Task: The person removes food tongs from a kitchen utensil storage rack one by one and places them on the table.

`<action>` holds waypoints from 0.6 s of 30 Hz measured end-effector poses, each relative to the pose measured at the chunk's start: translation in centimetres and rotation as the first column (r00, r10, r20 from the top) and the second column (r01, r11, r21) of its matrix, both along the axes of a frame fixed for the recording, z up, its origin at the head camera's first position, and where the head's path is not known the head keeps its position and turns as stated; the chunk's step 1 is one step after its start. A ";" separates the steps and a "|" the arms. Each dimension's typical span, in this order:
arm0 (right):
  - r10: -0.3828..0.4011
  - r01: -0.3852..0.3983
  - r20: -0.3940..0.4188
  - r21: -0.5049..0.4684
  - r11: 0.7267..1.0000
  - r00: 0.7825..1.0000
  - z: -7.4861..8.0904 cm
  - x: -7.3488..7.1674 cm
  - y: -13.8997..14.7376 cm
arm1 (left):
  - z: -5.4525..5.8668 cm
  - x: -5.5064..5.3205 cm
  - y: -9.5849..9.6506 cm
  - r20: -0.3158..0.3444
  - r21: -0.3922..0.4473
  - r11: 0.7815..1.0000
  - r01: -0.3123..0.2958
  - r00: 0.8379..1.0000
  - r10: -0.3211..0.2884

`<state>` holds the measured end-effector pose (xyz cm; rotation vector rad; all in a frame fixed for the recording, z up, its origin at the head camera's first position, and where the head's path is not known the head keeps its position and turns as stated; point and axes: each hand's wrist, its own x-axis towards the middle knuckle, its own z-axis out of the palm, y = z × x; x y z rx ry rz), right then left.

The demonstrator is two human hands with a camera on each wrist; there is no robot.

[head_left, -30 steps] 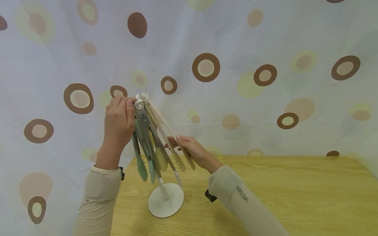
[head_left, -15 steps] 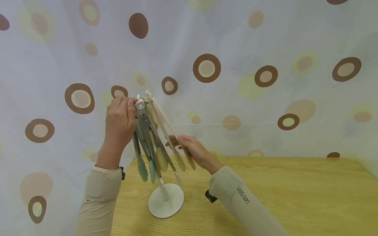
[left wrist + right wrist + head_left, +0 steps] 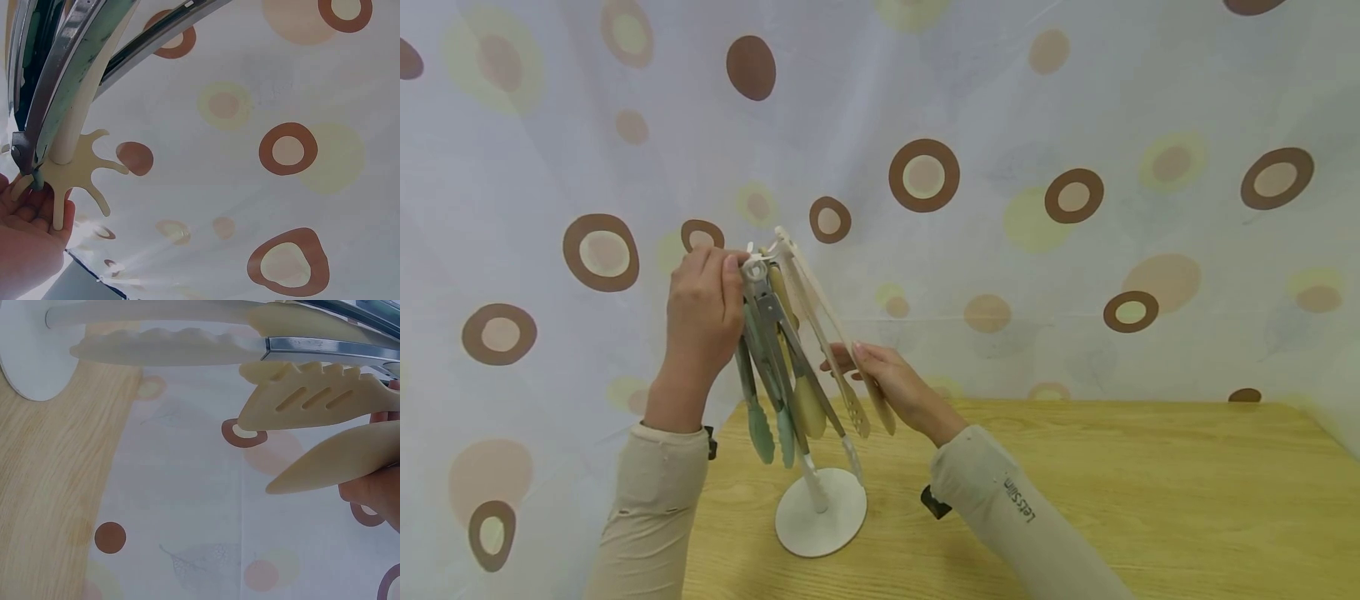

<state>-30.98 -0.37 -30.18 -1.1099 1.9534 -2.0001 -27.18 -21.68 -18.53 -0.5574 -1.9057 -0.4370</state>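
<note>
A cream stand (image 3: pixel 820 529) with a round base and a crown of curved hooks (image 3: pixel 75 176) holds several hanging tongs. My left hand (image 3: pixel 703 300) grips the hooked top, its fingers curled at a hook in the left wrist view. In my right hand (image 3: pixel 891 379) is a pair of cream tongs (image 3: pixel 340 456), pinched low on its arms; its upper end is beside the hooks, and I cannot tell whether they touch. Mint-tipped tongs (image 3: pixel 761 433), yellow-tipped tongs (image 3: pixel 808 408) and metal tongs with whitish scalloped tips (image 3: pixel 162 353) hang around the pole.
The stand's base rests on a wood-grain table (image 3: pixel 1075 492), near its left side. Behind it hangs a pale curtain (image 3: pixel 985 100) with brown and yellow circles. More tabletop stretches to the right of my right arm.
The cream tongs' upper end has shifted a little right and up beside the hooks. My left hand stays on the stand's top, and the other tongs look nearly still.
</note>
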 end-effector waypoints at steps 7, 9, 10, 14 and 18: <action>-0.007 0.007 -0.003 -0.019 1.000 1.000 0.0 0.0 0.3 | 0.0 0.1 0.0 0.002 -0.001 1.000 -0.003 1.000 0.003; -0.013 0.013 0.002 -0.022 1.000 1.000 0.0 0.0 0.4 | 0.0 0.1 0.1 0.000 -0.001 1.000 -0.001 1.000 0.001; -0.016 0.016 0.005 -0.024 1.000 1.000 0.0 0.1 0.4 | 0.0 0.1 0.1 -0.001 -0.001 1.000 0.000 1.000 0.000; -0.033 0.033 0.010 -0.026 0.999 0.999 0.1 0.1 0.6 | 0.0 0.1 0.1 -0.006 -0.001 1.000 0.001 1.000 -0.001; -0.051 0.051 0.001 -0.026 0.998 0.999 0.2 0.2 0.9 | 0.0 0.1 0.0 -0.010 -0.003 1.000 -0.001 1.000 0.001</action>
